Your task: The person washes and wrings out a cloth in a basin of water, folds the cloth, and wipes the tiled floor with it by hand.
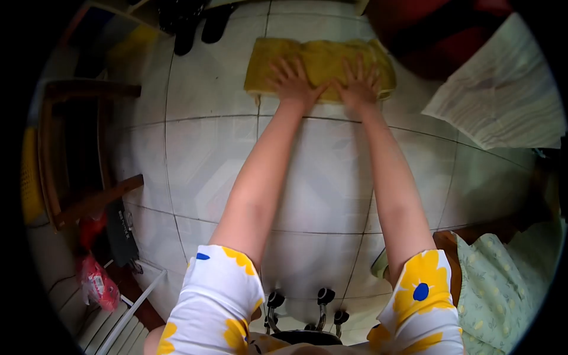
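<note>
Both arms reach forward over the tiled floor to a folded yellow cloth [328, 53], which lies flat and wide on the tiles. My left hand [294, 84] presses on its left half, fingers spread. On the right half rests my right hand [359, 86], its fingers spread too. The two thumbs come close together near the cloth's front edge. A small strip hangs off the cloth's front left corner.
Wheeled chair legs [322, 296] stand close below me. A wooden frame [89, 204] and a pink plastic packet [100, 284] are at left. At right hang a striped cloth [503, 94] and a pale green patterned cloth [494, 290]. Dark slippers [216, 23] lie at the back.
</note>
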`<action>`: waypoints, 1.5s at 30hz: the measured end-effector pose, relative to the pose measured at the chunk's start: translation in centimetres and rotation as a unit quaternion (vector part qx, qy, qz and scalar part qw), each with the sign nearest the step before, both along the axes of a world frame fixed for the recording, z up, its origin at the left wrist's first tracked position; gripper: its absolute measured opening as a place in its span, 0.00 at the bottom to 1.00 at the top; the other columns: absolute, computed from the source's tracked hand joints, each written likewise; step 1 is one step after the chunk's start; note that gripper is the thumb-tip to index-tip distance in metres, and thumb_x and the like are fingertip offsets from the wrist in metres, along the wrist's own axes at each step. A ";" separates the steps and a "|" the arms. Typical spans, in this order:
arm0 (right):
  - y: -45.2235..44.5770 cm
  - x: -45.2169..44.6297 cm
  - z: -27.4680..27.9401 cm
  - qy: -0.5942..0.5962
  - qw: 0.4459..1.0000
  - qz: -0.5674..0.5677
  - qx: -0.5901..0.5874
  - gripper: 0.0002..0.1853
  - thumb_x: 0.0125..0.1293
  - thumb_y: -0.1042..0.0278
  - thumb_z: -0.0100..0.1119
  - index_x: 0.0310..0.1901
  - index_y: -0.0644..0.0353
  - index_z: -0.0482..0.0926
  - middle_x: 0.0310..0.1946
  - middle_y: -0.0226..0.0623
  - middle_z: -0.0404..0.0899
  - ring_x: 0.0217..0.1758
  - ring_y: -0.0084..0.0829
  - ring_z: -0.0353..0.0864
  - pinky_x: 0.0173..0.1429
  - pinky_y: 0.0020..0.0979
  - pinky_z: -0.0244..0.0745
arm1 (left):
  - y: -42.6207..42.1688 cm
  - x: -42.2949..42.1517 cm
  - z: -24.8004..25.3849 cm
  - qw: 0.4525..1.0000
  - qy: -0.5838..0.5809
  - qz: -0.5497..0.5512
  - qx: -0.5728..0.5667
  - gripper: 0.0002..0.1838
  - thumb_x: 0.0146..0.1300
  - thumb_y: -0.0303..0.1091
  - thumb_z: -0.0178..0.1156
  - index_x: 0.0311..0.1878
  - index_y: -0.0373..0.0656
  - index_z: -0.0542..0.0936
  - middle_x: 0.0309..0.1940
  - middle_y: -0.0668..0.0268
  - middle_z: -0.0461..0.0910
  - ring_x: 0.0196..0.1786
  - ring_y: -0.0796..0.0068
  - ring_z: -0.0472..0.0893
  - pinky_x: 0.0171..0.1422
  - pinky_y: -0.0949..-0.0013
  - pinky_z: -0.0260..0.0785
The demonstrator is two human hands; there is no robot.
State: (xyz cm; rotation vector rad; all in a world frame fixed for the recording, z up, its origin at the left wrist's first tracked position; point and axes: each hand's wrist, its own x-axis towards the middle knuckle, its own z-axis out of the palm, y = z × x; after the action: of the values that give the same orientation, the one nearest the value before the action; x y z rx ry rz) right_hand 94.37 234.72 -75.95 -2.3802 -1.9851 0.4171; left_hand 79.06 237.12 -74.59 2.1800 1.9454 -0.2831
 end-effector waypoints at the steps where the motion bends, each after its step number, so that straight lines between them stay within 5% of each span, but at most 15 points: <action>1: 0.0 -0.7 0.0 -0.005 1.000 -0.013 -0.013 0.38 0.66 0.35 0.34 0.73 0.36 0.39 0.75 0.32 0.26 0.76 0.52 0.22 0.74 0.56 0.23 | 0.2 -0.7 -0.3 1.000 0.014 -0.024 0.016 0.56 0.54 0.78 0.36 0.74 0.45 0.38 0.73 0.45 0.33 0.74 0.38 0.32 0.69 0.33 0.35; 6: -3.1 -7.1 0.4 0.016 1.000 -0.024 -0.004 0.38 0.66 0.35 0.35 0.73 0.38 0.41 0.75 0.42 0.25 0.75 0.57 0.20 0.73 0.58 0.21 | -1.2 -7.0 -0.5 0.992 0.045 -0.107 0.047 0.55 0.53 0.77 0.41 0.74 0.47 0.41 0.73 0.46 0.39 0.73 0.37 0.42 0.69 0.37 0.46; 9: -7.8 -14.1 0.3 0.023 0.999 -0.012 -0.024 0.38 0.66 0.35 0.36 0.73 0.40 0.44 0.74 0.46 0.26 0.74 0.60 0.22 0.71 0.63 0.21 | -4.5 -13.6 1.1 0.995 0.055 -0.077 -0.028 0.57 0.51 0.76 0.47 0.74 0.47 0.42 0.73 0.45 0.39 0.72 0.35 0.44 0.68 0.36 0.47; 16: -22.7 -28.9 1.7 0.095 0.994 0.043 0.024 0.40 0.61 0.40 0.51 0.72 0.39 0.49 0.74 0.46 0.33 0.75 0.61 0.29 0.70 0.65 0.31 | -21.5 -29.0 1.6 0.994 0.084 0.021 -0.067 0.61 0.47 0.76 0.51 0.74 0.45 0.39 0.73 0.43 0.31 0.72 0.33 0.40 0.67 0.38 0.50; 23: -31.3 -33.6 1.4 0.093 0.994 0.058 0.012 0.39 0.60 0.42 0.53 0.72 0.37 0.51 0.74 0.45 0.35 0.75 0.61 0.31 0.69 0.67 0.33 | -30.9 -33.0 2.1 0.992 0.078 0.053 -0.086 0.60 0.50 0.74 0.50 0.73 0.40 0.39 0.72 0.39 0.31 0.72 0.30 0.37 0.68 0.36 0.45; 29: -28.0 -32.8 1.2 0.082 0.991 0.104 0.027 0.37 0.63 0.41 0.47 0.72 0.35 0.48 0.75 0.45 0.31 0.75 0.61 0.26 0.68 0.68 0.27 | -28.6 -33.2 0.8 0.998 0.010 0.063 0.011 0.58 0.51 0.73 0.50 0.73 0.40 0.44 0.72 0.40 0.32 0.71 0.29 0.34 0.66 0.28 0.40; 35: -11.7 -31.9 -0.4 0.038 0.986 0.147 0.069 0.40 0.60 0.33 0.45 0.72 0.31 0.47 0.75 0.40 0.33 0.75 0.58 0.25 0.70 0.66 0.27 | -15.1 -32.6 -1.6 0.990 0.002 0.113 0.084 0.56 0.53 0.76 0.42 0.74 0.43 0.44 0.72 0.41 0.34 0.72 0.31 0.36 0.68 0.29 0.36; 40: 1.7 -31.9 0.1 0.029 0.989 0.143 -0.024 0.39 0.63 0.29 0.34 0.73 0.32 0.42 0.75 0.38 0.27 0.75 0.55 0.22 0.72 0.62 0.24 | -1.3 -32.9 -1.6 0.992 0.031 0.120 0.016 0.57 0.52 0.81 0.31 0.74 0.46 0.39 0.73 0.46 0.35 0.73 0.35 0.38 0.71 0.35 0.37; 43: 1.7 -32.3 2.2 0.041 0.993 0.099 -0.051 0.37 0.66 0.36 0.35 0.73 0.43 0.47 0.74 0.38 0.41 0.77 0.41 0.35 0.76 0.47 0.23 | 0.5 -32.4 -2.9 0.991 0.041 0.126 -0.010 0.57 0.51 0.82 0.31 0.74 0.47 0.38 0.73 0.47 0.35 0.73 0.37 0.37 0.72 0.36 0.36; 45: 1.1 -31.7 0.4 0.012 0.990 0.129 -0.056 0.38 0.64 0.31 0.34 0.73 0.36 0.44 0.75 0.37 0.31 0.76 0.49 0.26 0.73 0.57 0.23 | 0.1 -32.7 -2.3 0.993 0.020 0.116 -0.014 0.58 0.51 0.82 0.31 0.74 0.47 0.37 0.74 0.48 0.35 0.74 0.39 0.36 0.72 0.36 0.35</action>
State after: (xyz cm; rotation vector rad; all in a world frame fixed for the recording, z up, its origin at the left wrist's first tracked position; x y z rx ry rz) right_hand 62.67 235.80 -75.54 -2.1690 -2.3259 0.5763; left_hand 46.40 237.21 -76.93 1.9210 2.1766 -0.3172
